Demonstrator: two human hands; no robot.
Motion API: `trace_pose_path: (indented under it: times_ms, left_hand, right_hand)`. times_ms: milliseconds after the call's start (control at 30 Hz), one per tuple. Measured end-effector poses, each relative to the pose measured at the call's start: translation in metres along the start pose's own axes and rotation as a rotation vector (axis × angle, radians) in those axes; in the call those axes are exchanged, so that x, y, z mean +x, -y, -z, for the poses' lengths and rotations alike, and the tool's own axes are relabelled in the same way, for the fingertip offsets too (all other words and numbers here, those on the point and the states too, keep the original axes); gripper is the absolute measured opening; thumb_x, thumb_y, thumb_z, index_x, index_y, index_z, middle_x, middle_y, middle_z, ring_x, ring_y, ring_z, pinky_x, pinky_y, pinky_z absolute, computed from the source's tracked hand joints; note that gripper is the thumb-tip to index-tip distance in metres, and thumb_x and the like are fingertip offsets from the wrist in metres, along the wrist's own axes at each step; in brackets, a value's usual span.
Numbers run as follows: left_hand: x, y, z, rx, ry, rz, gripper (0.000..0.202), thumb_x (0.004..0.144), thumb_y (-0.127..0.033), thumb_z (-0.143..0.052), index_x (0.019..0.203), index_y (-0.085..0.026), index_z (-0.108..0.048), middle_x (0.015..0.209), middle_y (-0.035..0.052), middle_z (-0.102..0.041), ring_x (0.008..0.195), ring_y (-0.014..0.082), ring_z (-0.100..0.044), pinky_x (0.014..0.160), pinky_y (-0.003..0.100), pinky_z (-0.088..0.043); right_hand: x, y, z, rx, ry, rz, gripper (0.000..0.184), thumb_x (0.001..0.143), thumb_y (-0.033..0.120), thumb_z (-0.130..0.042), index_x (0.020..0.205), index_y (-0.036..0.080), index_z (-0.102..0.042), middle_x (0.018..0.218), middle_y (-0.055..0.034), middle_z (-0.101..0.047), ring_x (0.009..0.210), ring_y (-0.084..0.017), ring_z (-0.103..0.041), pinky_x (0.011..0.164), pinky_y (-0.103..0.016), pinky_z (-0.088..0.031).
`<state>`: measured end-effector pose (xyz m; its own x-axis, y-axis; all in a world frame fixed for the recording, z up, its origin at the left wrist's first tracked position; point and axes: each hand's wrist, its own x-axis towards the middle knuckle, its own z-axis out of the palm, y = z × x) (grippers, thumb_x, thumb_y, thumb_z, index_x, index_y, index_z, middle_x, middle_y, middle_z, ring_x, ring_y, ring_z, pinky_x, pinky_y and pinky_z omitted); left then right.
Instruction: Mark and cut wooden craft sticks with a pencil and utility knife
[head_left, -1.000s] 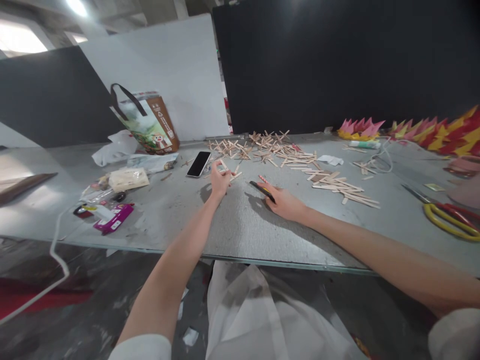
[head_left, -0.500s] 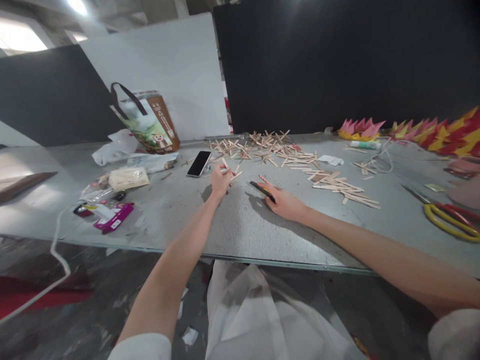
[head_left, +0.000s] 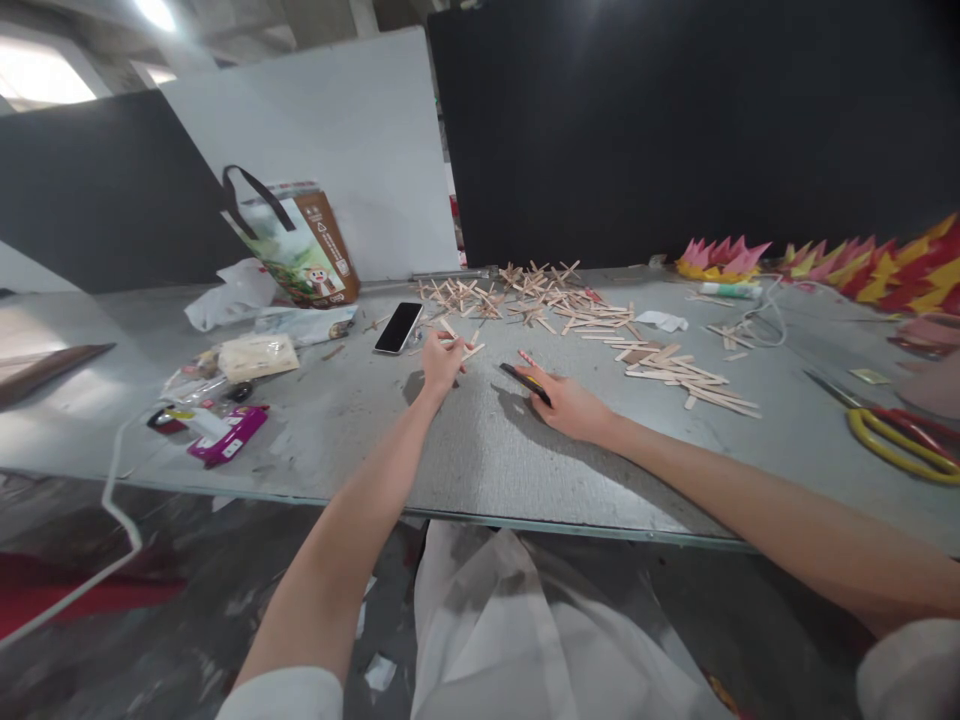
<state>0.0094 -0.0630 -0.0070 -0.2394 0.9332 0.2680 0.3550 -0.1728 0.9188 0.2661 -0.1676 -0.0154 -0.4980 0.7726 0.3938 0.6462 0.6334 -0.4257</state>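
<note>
My left hand [head_left: 439, 363] is closed on crossed wooden craft sticks [head_left: 455, 338], held just above the grey table [head_left: 480, 450]. To its right, my right hand [head_left: 568, 402] rests on the table with its fingers round a dark, slim tool [head_left: 523, 380] that has a yellow mark. A heap of crossed craft sticks [head_left: 525, 290] lies beyond both hands. Loose flat sticks [head_left: 686, 375] are spread to the right of my right hand.
A black phone [head_left: 398, 327] lies left of my left hand. Further left are a printed bag [head_left: 300, 245], plastic packets [head_left: 255, 355] and a magenta item [head_left: 229, 436]. Yellow-handled scissors [head_left: 892, 430] and red, pink and yellow paper shapes [head_left: 862, 262] sit at the right. A white cable [head_left: 112, 500] hangs off the front edge.
My left hand has shifted the sticks very slightly in its fingers. My right hand and the rest of the table look the same.
</note>
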Motion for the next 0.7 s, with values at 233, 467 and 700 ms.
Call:
trace_pose_path:
  times_ms: [233, 467, 700]
  left_hand:
    - [0.0000, 0.0001, 0.0006, 0.008, -0.003, 0.006, 0.020, 0.095, -0.023, -0.061, 0.113, -0.020, -0.051, 0.096, 0.0055, -0.082, 0.038, 0.0066, -0.052, 0.041, 0.021, -0.039]
    - [-0.0003, -0.0011, 0.0005, 0.010, -0.001, 0.021, 0.025, 0.094, -0.022, -0.060, 0.117, -0.020, -0.050, 0.098, 0.0065, -0.082, 0.038, 0.0073, -0.052, 0.040, 0.021, -0.037]
    - [0.0006, -0.0003, 0.0000, -0.007, 0.002, 0.021, 0.025, 0.094, -0.020, -0.059, 0.116, -0.019, -0.049, 0.100, 0.0079, -0.082, 0.036, 0.0080, -0.052, 0.036, 0.023, -0.035]
  right_hand:
    - [-0.0004, 0.0004, 0.0011, -0.013, 0.006, 0.001, 0.056, 0.100, 0.018, -0.048, 0.156, 0.019, -0.049, 0.119, -0.0153, -0.079, 0.081, -0.023, -0.074, 0.075, -0.031, -0.054]
    - [-0.0006, -0.0008, 0.0004, -0.009, -0.012, 0.021, 0.055, 0.100, 0.019, -0.048, 0.155, 0.019, -0.050, 0.121, -0.0164, -0.078, 0.079, -0.023, -0.074, 0.073, -0.031, -0.053]
    - [-0.0003, -0.0010, -0.0005, 0.004, -0.014, 0.027, 0.055, 0.100, 0.019, -0.047, 0.155, 0.017, -0.050, 0.118, -0.0172, -0.078, 0.080, -0.023, -0.074, 0.075, -0.032, -0.053]
